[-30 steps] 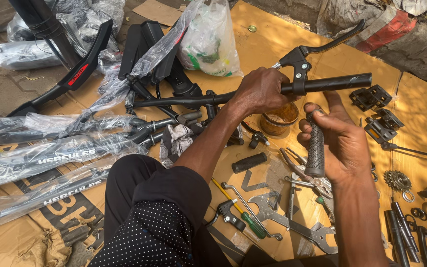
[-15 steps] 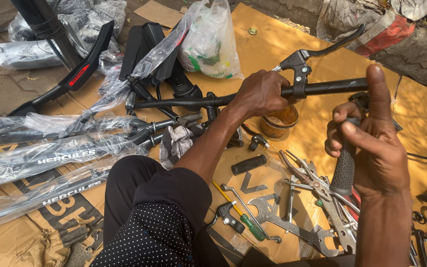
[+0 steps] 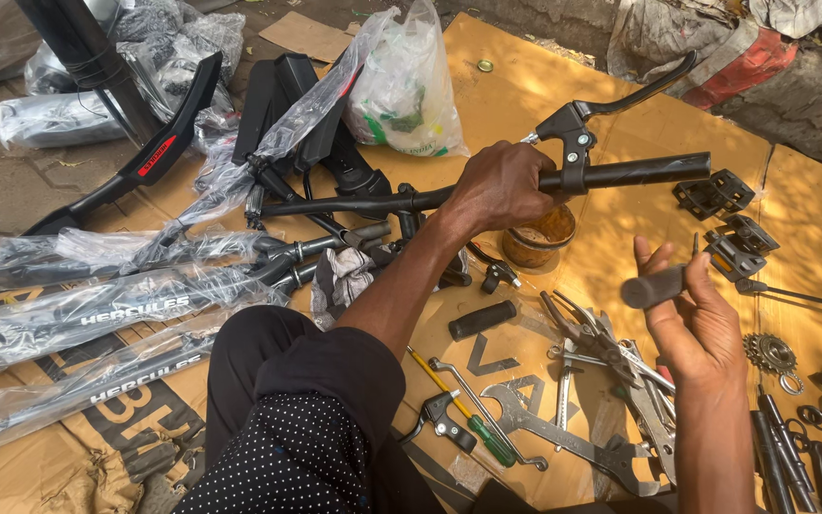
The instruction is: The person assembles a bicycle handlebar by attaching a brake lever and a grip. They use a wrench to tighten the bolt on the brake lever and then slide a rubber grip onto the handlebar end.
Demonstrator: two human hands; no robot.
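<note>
Handlebar (image 3: 487, 193) clenched in left hand (image 3: 499, 187), long axis 9 to 3 o'clock; rubber grip (image 3: 654, 286) pinched in right hand (image 3: 692, 319), bare bar end at 12 o'clock.

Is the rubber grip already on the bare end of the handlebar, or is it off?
Off. The right hand holds the grip apart, below the handlebar, whose end is bare. The left hand holds the bar.
</note>
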